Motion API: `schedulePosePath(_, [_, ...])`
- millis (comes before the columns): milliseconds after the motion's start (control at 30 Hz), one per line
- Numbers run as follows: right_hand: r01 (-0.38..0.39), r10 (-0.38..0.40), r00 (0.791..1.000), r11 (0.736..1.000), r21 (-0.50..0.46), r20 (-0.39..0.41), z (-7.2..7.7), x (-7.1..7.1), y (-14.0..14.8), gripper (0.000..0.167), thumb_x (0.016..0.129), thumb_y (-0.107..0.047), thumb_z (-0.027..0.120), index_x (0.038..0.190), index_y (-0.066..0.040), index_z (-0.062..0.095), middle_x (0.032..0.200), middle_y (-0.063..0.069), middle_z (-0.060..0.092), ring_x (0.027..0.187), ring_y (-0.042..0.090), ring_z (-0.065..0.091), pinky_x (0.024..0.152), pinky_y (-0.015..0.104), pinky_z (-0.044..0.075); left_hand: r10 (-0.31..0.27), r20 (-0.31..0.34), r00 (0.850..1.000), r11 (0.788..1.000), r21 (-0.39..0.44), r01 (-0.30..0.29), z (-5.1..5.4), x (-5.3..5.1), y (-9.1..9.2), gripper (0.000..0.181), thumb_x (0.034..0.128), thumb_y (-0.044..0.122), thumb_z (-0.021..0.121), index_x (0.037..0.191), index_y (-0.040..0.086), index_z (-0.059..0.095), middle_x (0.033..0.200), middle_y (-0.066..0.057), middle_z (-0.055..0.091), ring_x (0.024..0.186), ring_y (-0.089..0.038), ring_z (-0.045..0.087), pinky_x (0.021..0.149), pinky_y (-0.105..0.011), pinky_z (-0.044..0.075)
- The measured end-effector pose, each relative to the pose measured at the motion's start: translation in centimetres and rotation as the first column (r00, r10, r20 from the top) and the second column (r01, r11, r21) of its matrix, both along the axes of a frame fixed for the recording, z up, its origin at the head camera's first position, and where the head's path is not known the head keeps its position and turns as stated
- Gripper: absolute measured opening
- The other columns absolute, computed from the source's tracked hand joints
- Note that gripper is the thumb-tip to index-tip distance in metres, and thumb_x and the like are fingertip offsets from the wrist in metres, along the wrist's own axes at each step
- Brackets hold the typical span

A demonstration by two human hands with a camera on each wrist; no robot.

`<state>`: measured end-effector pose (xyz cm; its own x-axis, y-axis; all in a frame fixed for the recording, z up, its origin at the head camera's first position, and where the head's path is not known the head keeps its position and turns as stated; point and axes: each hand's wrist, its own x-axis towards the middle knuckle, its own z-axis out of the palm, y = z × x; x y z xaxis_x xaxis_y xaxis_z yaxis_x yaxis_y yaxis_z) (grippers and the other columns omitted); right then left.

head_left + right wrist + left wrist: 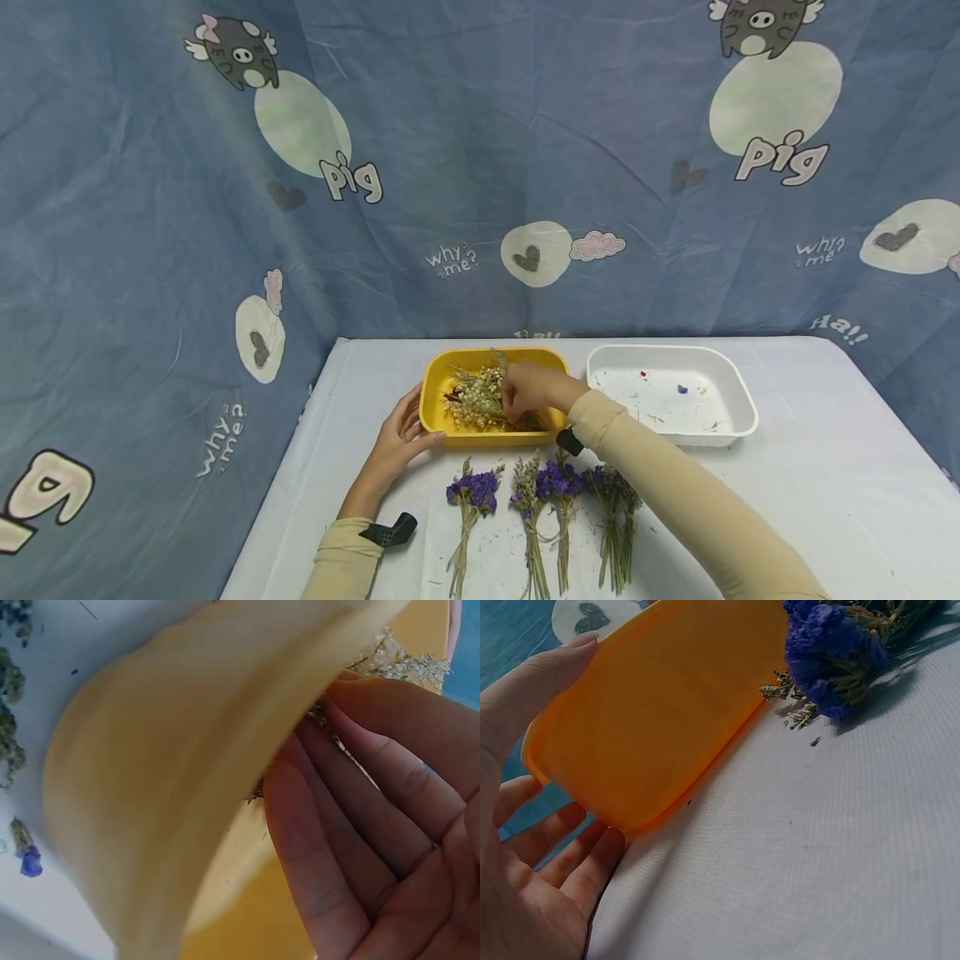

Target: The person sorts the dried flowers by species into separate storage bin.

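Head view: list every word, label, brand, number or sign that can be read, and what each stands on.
"pig", twice, high on the blue cloth.
"why? me?", three times, same cloth.
"Ha!!", same cloth, by the table, back right.
Partly hidden behind the table's back edge: apparently another "Ha!!".
Cut off at left edge: large letters, word unreadable.
Scraps beside the table's sides: too small to read.
Yellow tray, white tray: no text visible.

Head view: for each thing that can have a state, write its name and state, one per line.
Yellow tray: upright, partly filled
Pale dried flowers: inside yellow tray, partly hidden
White tray: upright, scattered plant bits inside
Purple-flowered bunches: lying down
Left hand: gripping yellow tray's corner
Right hand: curled, holding pale dried flowers
Patterned backdrop: hanging, creased
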<state>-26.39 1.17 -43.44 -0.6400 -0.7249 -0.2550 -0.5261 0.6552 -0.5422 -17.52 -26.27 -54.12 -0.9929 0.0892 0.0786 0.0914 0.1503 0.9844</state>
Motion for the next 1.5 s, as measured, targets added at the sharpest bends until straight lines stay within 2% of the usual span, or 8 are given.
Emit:
schedulePosePath(233, [0.032, -0.029, 0.999, 0.997, -0.071, 0.044, 0.1, 0.4, 1.5, 0.004, 0.088, -0.004, 0.079, 0.09, -0.007, 0.078, 0.09, 0.002, 0.077, 0.077, 0.009, 0.068, 0.073, 0.025, 0.06, -0.007, 0.013, 1.0, 1.0, -0.002, 0.007, 0.0, -0.1, 0.2, 0.096, 0.0843, 0.01, 0.086, 0.162, 0.028, 0.032, 0.162, -0.011, 0.041, 0.146, -0.034, 0.046, 0.109, -0.019, 0.05])
schedulePosePath(433, [0.074, -0.07, 0.997, 0.981, -0.181, 0.028, 0.5, 0.7, 4.0, 0.017, 0.092, -0.014, 0.079, 0.107, -0.007, 0.078, 0.106, 0.007, 0.078, 0.094, 0.016, 0.075, 0.084, 0.03, 0.063, -0.012, 0.025, 1.0, 1.0, -0.022, 0.013, 0.3, 0.1, -0.2, 0.096, 0.0841, 0.012, 0.087, 0.162, 0.029, 0.033, 0.161, -0.009, 0.043, 0.146, -0.033, 0.047, 0.109, -0.018, 0.05])
schedulePosePath(600, [0.158, -0.161, 0.987, 0.937, -0.311, 0.015, 0.9, 0.7, 7.1, 0.031, 0.093, -0.02, 0.078, 0.119, -0.003, 0.074, 0.121, 0.019, 0.074, 0.106, 0.029, 0.075, 0.09, 0.036, 0.064, -0.01, 0.032, 0.999, 0.999, -0.038, 0.011, 0.7, 0.6, -0.8, 0.093, 0.0853, 0.015, 0.086, 0.162, 0.029, 0.034, 0.159, -0.008, 0.046, 0.146, -0.033, 0.048, 0.109, -0.019, 0.05])
schedulePosePath(767, [0.267, -0.285, 0.958, 0.878, -0.397, 0.014, 0.4, 1.4, 11.0, 0.044, 0.091, -0.026, 0.081, 0.129, -0.007, 0.069, 0.133, 0.02, 0.068, 0.119, 0.036, 0.069, 0.102, 0.046, 0.06, -0.007, 0.045, 0.999, 0.995, -0.101, 0.011, 0.9, 1.7, -1.7, 0.086, 0.0869, 0.02, 0.085, 0.16, 0.025, 0.039, 0.155, -0.011, 0.052, 0.142, -0.032, 0.052, 0.107, -0.021, 0.053])
schedulePosePath(1033, [0.41, -0.507, 0.856, 0.786, -0.463, -0.102, -1.1, 3.3, 17.9, 0.067, 0.087, -0.034, 0.085, 0.142, -0.006, 0.059, 0.143, 0.02, 0.062, 0.135, 0.041, 0.057, 0.115, 0.051, 0.048, -0.004, 0.061, 0.998, 0.982, -0.188, 0.016, 1.3, 4.3, -2.3, 0.054, 0.0892, 0.019, 0.082, 0.137, 0.008, 0.06, 0.128, -0.018, 0.068, 0.104, -0.01, 0.071, 0.087, -0.021, 0.061])
schedulePosePath(1200, [0.49, -0.604, 0.791, 0.723, -0.487, -0.101, -1.9, 4.3, 21.6, 0.078, 0.089, -0.034, 0.083, 0.152, -0.006, 0.049, 0.158, 0.021, 0.047, 0.146, 0.046, 0.042, 0.121, 0.058, 0.037, 0.005, 0.116, 0.993, 0.973, -0.231, 0.022, 2.2, 6.1, -1.2, 0.035, 0.0859, 0.022, 0.085, 0.111, 0.005, 0.067, 0.102, -0.012, 0.073, 0.08, -0.013, 0.072, 0.067, -0.029, 0.063])
schedulePosePath(1367, [0.594, -0.691, 0.719, 0.669, -0.447, -0.08, -2.1, 5.4, 24.5, 0.082, 0.09, -0.041, 0.081, 0.156, -0.01, 0.045, 0.167, 0.019, 0.035, 0.152, 0.053, 0.026, 0.115, 0.078, 0.027, -0.044, 0.171, 0.984, 0.938, -0.332, 0.099, 2.9, 7.9, 0.5, 0.033, 0.0858, 0.033, 0.085, 0.093, 0.008, 0.066, 0.081, -0.004, 0.073, 0.062, -0.016, 0.068, 0.052, -0.032, 0.059])
schedulePosePath(1500, [0.66, -0.751, 0.659, 0.606, -0.444, -0.045, -2.7, 6.4, 26.1, 0.085, 0.089, -0.043, 0.081, 0.159, -0.013, 0.042, 0.169, 0.016, 0.03, 0.153, 0.054, 0.022, 0.113, 0.082, 0.023, -0.093, 0.207, 0.974, 0.914, -0.371, 0.166, 3.2, 8.8, 1.8, 0.032, 0.0854, 0.038, 0.085, 0.086, 0.01, 0.07, 0.073, 0.0, 0.069, 0.055, -0.012, 0.062, 0.051, -0.029, 0.058])
